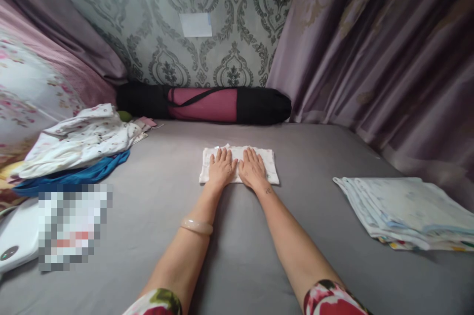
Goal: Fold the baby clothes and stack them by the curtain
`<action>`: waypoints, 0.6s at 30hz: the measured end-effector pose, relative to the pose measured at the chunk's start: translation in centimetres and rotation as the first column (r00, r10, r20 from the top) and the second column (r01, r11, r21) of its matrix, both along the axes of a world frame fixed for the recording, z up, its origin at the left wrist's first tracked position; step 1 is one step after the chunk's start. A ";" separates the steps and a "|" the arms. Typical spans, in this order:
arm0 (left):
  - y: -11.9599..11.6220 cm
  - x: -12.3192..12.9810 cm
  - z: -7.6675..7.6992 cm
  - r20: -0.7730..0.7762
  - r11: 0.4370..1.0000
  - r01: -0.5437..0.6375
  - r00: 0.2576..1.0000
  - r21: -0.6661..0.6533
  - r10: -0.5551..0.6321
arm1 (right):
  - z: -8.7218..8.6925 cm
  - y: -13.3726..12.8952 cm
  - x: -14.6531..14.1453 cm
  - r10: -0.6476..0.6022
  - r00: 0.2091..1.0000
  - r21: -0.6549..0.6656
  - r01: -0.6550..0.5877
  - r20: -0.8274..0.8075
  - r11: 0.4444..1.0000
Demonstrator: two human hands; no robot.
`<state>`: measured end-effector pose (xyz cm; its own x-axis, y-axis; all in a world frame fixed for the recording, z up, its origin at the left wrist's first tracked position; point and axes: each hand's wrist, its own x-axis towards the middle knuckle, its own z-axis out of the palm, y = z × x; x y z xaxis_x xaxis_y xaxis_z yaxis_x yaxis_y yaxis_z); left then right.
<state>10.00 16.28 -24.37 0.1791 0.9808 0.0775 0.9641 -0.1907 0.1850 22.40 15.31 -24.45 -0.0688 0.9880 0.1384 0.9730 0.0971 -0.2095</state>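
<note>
A small white folded cloth [272, 167] with a faint print lies flat on the grey bed sheet [237, 265], near the middle of the view. My left hand [222, 167] rests palm down on its left half, fingers stretched forward. On the right half lies my right hand [253, 168], also flat with the fingers out. Both hands press on top of the cloth and grip nothing. The thumbs point toward each other with a narrow gap between them. Parts of the cloth are hidden under the palms.
At right sits a stack of folded pale cloths [403, 211]. Crumpled white printed clothes [85, 135] and a blue garment [77, 177] lie at left, above a white object [18, 236] and a blurred-out patch. A black and pink roll bag [203, 104] lies along the wall between curtains [351, 48].
</note>
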 end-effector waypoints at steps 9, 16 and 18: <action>0.1 -0.8 -0.1 -0.022 0.986 -0.162 0.986 0.047 0.163 | -0.5 0.3 1.5 -0.164 0.986 0.015 0.164 0.006 0.986; -0.1 -1.0 0.3 -0.028 0.986 -0.158 0.987 0.045 0.159 | -0.2 0.2 1.9 -0.170 0.985 0.007 0.170 -0.018 0.985; -0.1 -1.2 0.4 -0.031 0.980 -0.187 0.981 0.076 0.189 | 0.0 0.2 2.2 -0.211 0.977 0.022 0.211 -0.025 0.977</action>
<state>8.85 16.18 -23.97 -0.0037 0.9893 0.1458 0.9900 -0.0170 0.1403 24.64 15.47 -24.46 0.1443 0.9763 0.1614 0.9672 -0.1047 -0.2316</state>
